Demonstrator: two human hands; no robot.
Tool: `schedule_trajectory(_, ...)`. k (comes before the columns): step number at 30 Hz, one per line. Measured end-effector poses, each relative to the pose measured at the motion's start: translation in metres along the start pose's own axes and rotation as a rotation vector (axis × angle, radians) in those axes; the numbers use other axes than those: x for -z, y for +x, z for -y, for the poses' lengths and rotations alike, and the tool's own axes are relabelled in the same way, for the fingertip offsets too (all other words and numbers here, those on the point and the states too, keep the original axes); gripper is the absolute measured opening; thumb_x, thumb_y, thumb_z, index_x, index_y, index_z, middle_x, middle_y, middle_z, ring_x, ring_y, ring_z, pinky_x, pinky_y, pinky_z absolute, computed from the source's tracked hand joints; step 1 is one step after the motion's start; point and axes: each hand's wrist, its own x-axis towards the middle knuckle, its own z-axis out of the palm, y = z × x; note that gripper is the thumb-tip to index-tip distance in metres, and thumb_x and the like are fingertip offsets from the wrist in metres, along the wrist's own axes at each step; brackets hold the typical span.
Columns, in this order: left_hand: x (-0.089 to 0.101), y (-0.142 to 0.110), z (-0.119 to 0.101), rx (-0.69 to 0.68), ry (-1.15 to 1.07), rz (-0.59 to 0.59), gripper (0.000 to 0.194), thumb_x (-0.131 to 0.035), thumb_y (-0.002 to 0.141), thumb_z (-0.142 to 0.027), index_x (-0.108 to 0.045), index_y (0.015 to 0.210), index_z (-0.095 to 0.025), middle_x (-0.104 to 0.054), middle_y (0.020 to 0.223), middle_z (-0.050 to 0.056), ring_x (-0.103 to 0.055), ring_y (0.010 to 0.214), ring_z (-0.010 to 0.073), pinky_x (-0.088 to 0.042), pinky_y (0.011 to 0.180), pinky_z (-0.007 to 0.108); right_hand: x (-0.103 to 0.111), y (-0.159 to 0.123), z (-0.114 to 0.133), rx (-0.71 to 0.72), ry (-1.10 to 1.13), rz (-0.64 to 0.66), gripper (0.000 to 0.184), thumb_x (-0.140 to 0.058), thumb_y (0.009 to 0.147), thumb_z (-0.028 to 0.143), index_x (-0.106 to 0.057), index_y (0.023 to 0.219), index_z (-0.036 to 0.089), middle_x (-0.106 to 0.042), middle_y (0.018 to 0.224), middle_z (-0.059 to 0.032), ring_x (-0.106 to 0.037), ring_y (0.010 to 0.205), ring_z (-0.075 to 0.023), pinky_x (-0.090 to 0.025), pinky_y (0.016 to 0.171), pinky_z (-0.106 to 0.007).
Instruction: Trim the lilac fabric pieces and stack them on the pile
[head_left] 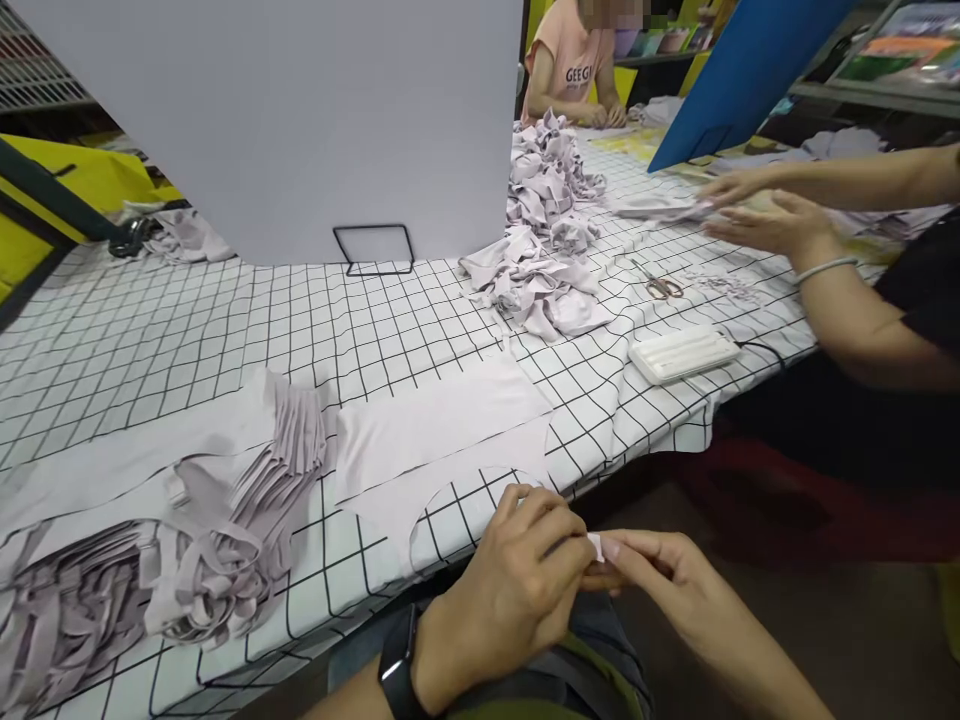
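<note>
Above my lap, just off the table's front edge, both hands meet around a small pale scrap point(597, 546), likely fabric; most of it is hidden by fingers. My left hand point(517, 575), with a black watch on its wrist, is closed, and the scrap sticks out from its curled fingers. My right hand point(671, 575) pinches the same scrap between thumb and fingers. Nearest on the table lies a flat pale lilac garment piece point(442, 425) with a curved cutout. To its left, a layered stack of similar pieces point(292, 430) ends in a tangle of straps point(210, 560).
A large white board point(360, 120) stands on the grid-patterned tablecloth point(285, 310). Beside it is a heap of lilac cloth point(551, 270). Scissors point(664, 288) and a white power strip point(684, 352) lie to the right. A co-worker's hands point(772, 215) work there; another person point(574, 70) sits behind.
</note>
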Motion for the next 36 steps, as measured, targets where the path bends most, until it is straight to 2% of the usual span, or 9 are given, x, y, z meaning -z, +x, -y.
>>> schedule_trajectory(4, 0.005, 0.006, -0.006, 0.377, -0.404, -0.134, 0.015, -0.061, 0.087, -0.006, -0.066, 0.077, -0.016, -0.067, 0.077, 0.003, -0.059, 0.081, 0.0173, -0.046, 0.076, 0.031, 0.001, -0.006, 0.003, 0.005, -0.111, 0.094, 0.039, -0.071, 0.086, 0.056, -0.084, 0.097, 0.021, -0.081, 0.087, -0.0091, -0.076, 0.082, -0.0259, -0.06, 0.084, -0.035)
schedule_trajectory(8, 0.016, 0.015, -0.005, 0.791, -0.752, -0.074, 0.012, -0.07, 0.078, -0.009, -0.069, 0.068, -0.016, -0.067, 0.073, 0.001, -0.059, 0.073, 0.0146, -0.044, 0.07, 0.027, -0.001, -0.008, 0.007, 0.108, -0.372, 0.07, 0.036, -0.061, 0.094, 0.052, -0.081, 0.087, 0.023, -0.079, 0.075, -0.0049, -0.076, 0.074, -0.0227, -0.058, 0.071, -0.027)
schedule_trajectory(12, 0.02, 0.018, -0.002, 0.979, -0.889, -0.009, 0.01, -0.071, 0.075, -0.013, -0.069, 0.066, -0.016, -0.063, 0.066, 0.0, -0.053, 0.064, 0.0125, -0.039, 0.062, 0.026, 0.003, -0.007, 0.01, 0.239, -0.563, 0.052, 0.04, -0.057, 0.098, 0.046, -0.076, 0.07, 0.024, -0.066, 0.058, -0.0009, -0.065, 0.056, -0.0156, -0.049, 0.055, -0.022)
schedule_trajectory(17, 0.013, 0.015, -0.007, 0.871, -0.665, -0.102, 0.014, -0.069, 0.074, -0.009, -0.067, 0.063, -0.017, -0.065, 0.072, 0.001, -0.06, 0.076, 0.016, -0.043, 0.074, 0.029, 0.006, 0.0, 0.006, 0.319, -0.577, -0.042, 0.023, -0.065, 0.091, 0.042, -0.08, 0.088, 0.026, -0.072, 0.098, -0.0072, -0.068, 0.076, -0.019, -0.054, 0.065, -0.024)
schedule_trajectory(19, 0.01, 0.016, -0.008, 0.84, -0.616, -0.114, 0.015, -0.068, 0.074, -0.007, -0.067, 0.063, -0.018, -0.066, 0.072, 0.0, -0.061, 0.077, 0.0164, -0.043, 0.076, 0.03, 0.002, 0.003, 0.004, 0.251, -0.442, -0.077, 0.023, -0.066, 0.09, 0.045, -0.079, 0.095, 0.026, -0.073, 0.091, -0.0055, -0.068, 0.073, -0.0188, -0.056, 0.067, -0.024)
schedule_trajectory(22, 0.012, 0.02, -0.004, 0.838, -0.574, -0.106, 0.017, -0.067, 0.074, -0.005, -0.067, 0.063, -0.018, -0.066, 0.071, 0.0, -0.062, 0.078, 0.0167, -0.044, 0.077, 0.031, -0.007, 0.009, 0.004, 0.16, -0.337, -0.092, 0.029, -0.065, 0.089, 0.049, -0.076, 0.081, 0.024, -0.066, 0.067, -0.0012, -0.062, 0.063, -0.0169, -0.052, 0.059, -0.022)
schedule_trajectory(28, 0.026, 0.025, 0.011, 0.794, -0.465, -0.047, 0.016, -0.068, 0.081, -0.008, -0.068, 0.068, -0.019, -0.07, 0.076, 0.0, -0.064, 0.08, 0.017, -0.047, 0.076, 0.03, -0.019, 0.024, 0.022, 0.094, -0.294, -0.11, 0.033, -0.068, 0.083, 0.052, -0.073, 0.075, 0.021, -0.065, 0.062, -0.0006, -0.053, 0.051, -0.0141, -0.045, 0.05, -0.024)
schedule_trajectory(33, 0.035, 0.017, 0.046, 0.535, 0.112, -0.04, 0.013, -0.06, 0.091, -0.012, -0.068, 0.1, -0.018, -0.069, 0.102, 0.008, -0.06, 0.097, 0.0261, -0.051, 0.082, 0.041, -0.022, 0.044, 0.035, 0.062, -0.182, -0.246, 0.033, -0.074, 0.078, 0.051, -0.07, 0.068, 0.02, -0.06, 0.056, 0.0005, -0.048, 0.048, -0.012, -0.042, 0.047, -0.023)
schedule_trajectory(36, 0.037, 0.014, 0.068, 0.49, 0.365, 0.051, 0.017, -0.055, 0.091, -0.008, -0.065, 0.102, -0.016, -0.067, 0.105, 0.01, -0.057, 0.097, 0.0279, -0.052, 0.08, 0.044, -0.028, 0.063, 0.036, 0.022, -0.087, -0.223, 0.036, -0.077, 0.075, 0.053, -0.071, 0.068, 0.019, -0.058, 0.052, 0.0004, -0.048, 0.047, -0.0122, -0.041, 0.046, -0.023)
